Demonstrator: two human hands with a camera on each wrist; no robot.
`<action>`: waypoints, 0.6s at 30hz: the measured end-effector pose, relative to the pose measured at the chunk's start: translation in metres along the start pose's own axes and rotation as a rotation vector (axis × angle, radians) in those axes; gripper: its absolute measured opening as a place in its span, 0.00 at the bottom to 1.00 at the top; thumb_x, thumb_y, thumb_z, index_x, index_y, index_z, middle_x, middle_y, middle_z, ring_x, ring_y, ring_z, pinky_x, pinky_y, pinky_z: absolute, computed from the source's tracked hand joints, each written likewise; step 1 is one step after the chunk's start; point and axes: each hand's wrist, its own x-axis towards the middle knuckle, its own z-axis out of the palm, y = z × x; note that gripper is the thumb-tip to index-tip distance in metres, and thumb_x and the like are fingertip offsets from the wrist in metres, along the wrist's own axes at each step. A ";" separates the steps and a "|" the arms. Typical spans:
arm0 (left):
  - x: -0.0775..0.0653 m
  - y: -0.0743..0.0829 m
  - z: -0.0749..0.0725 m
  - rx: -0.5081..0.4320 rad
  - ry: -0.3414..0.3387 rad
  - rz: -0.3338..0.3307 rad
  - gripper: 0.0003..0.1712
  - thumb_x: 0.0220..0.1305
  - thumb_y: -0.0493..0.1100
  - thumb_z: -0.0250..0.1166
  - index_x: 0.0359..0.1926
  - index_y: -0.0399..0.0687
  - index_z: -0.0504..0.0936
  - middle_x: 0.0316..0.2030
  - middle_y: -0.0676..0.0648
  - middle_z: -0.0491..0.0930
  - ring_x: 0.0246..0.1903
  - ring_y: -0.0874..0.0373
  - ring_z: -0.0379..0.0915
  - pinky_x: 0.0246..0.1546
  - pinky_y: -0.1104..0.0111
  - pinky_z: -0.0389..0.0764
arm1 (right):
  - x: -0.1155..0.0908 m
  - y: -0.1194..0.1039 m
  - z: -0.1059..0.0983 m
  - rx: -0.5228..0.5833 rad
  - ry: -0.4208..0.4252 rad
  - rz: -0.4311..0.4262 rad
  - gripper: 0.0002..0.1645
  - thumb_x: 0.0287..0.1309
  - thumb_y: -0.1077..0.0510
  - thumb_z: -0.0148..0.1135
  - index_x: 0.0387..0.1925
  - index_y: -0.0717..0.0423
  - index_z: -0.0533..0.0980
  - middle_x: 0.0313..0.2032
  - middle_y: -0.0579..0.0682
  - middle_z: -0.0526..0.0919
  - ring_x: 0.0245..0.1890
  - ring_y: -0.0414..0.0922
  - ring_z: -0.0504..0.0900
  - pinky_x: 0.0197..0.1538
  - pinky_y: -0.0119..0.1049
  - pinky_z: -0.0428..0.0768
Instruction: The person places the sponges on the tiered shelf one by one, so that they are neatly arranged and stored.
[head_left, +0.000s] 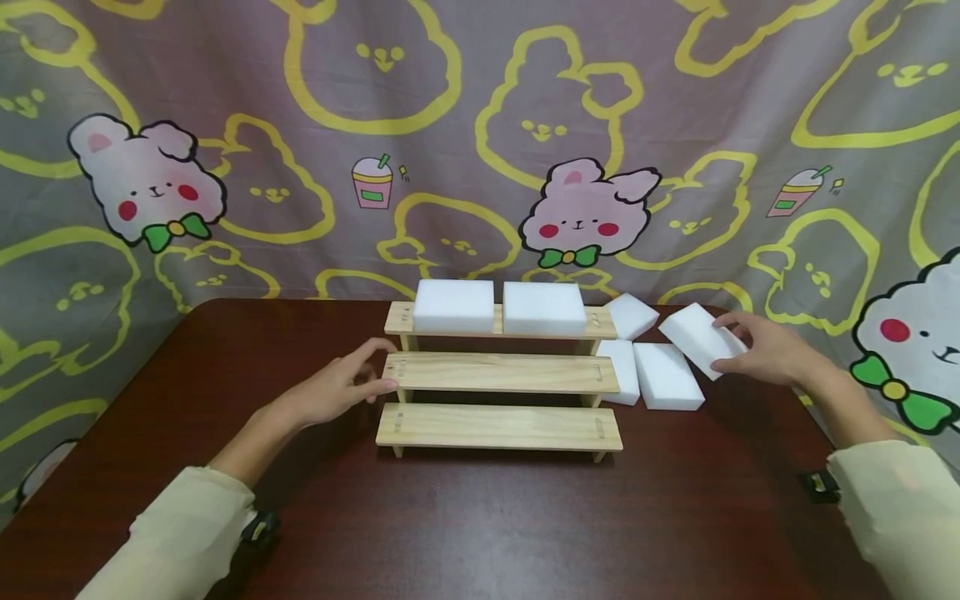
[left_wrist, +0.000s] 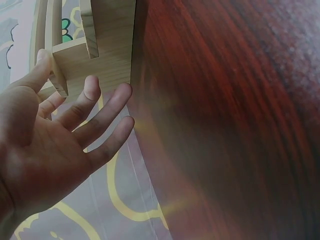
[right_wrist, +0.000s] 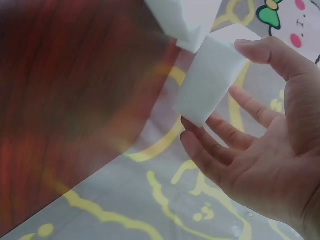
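Observation:
A three-step wooden display rack (head_left: 502, 372) stands on the table, its steps rising toward the back. My left hand (head_left: 341, 383) is at the left end of the middle step. In the left wrist view the thumb (left_wrist: 42, 62) and a finger pinch that board's end, while the other fingers stay spread. My right hand (head_left: 772, 350) holds a white foam block (head_left: 697, 333) to the right of the rack, tilted, between thumb and fingers. Two more white blocks, a left one (head_left: 453, 306) and a right one (head_left: 543, 308), lie side by side on the top step.
Several loose white blocks lie right of the rack: one at the back (head_left: 632, 317), one in front (head_left: 669, 379), and one partly hidden behind the rack's end (head_left: 622, 371). The dark red-brown table (head_left: 480, 525) runs back to a cartoon-printed curtain (head_left: 465, 150).

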 end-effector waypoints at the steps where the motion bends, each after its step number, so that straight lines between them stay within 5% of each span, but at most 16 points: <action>1: 0.000 0.000 0.000 0.000 0.000 0.000 0.29 0.77 0.51 0.63 0.68 0.48 0.62 0.28 0.41 0.79 0.28 0.47 0.75 0.34 0.60 0.73 | 0.000 -0.003 0.000 -0.003 0.000 -0.013 0.44 0.52 0.52 0.80 0.61 0.69 0.67 0.47 0.71 0.78 0.41 0.59 0.78 0.37 0.42 0.74; 10: 0.000 -0.002 0.001 0.005 0.007 0.001 0.28 0.77 0.50 0.63 0.68 0.48 0.63 0.27 0.41 0.79 0.28 0.47 0.74 0.34 0.60 0.73 | 0.000 -0.027 -0.002 0.040 -0.005 -0.167 0.39 0.47 0.60 0.83 0.58 0.66 0.72 0.45 0.64 0.82 0.37 0.53 0.82 0.37 0.43 0.79; 18: 0.001 -0.001 0.001 0.006 0.004 -0.007 0.28 0.77 0.51 0.63 0.68 0.48 0.62 0.27 0.41 0.80 0.29 0.46 0.75 0.34 0.59 0.73 | -0.002 -0.045 0.000 0.037 -0.017 -0.205 0.38 0.45 0.61 0.83 0.58 0.66 0.74 0.49 0.64 0.80 0.42 0.56 0.81 0.39 0.45 0.80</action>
